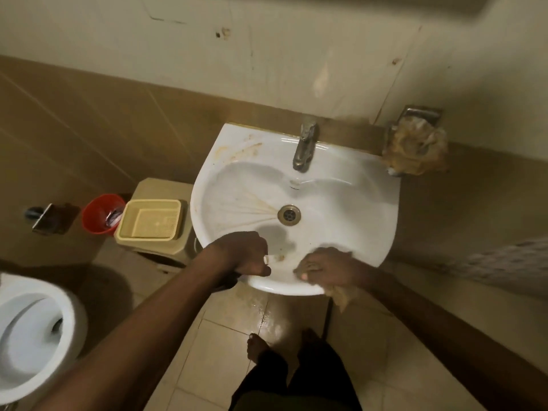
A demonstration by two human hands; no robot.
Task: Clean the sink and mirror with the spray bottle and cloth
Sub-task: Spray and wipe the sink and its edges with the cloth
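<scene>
We hold the cloth, tan and crumpled, under our right hand on the near rim of the sink; a fold of it hangs below the rim, just under the wrist. Right fingers curl over the cloth, gripping it against the porcelain. Our left hand sits just left of the right one, on the same near rim, closed in a fist around something small and pale that pokes out by the thumb; we cannot tell what it is.

Beyond both hands: drain at the basin centre, brown streaks fanning from it toward the left side, rust stains on the far left ledge. Tap stands at the far edge, past the drain. Past the right hand and further right, a wall holder with a tangled brownish scrubber. Left of the left hand, a beige basket on a beige stand, then a red cup. Toilet bowl near our left elbow. Bare feet on wet floor tiles below the hands.
</scene>
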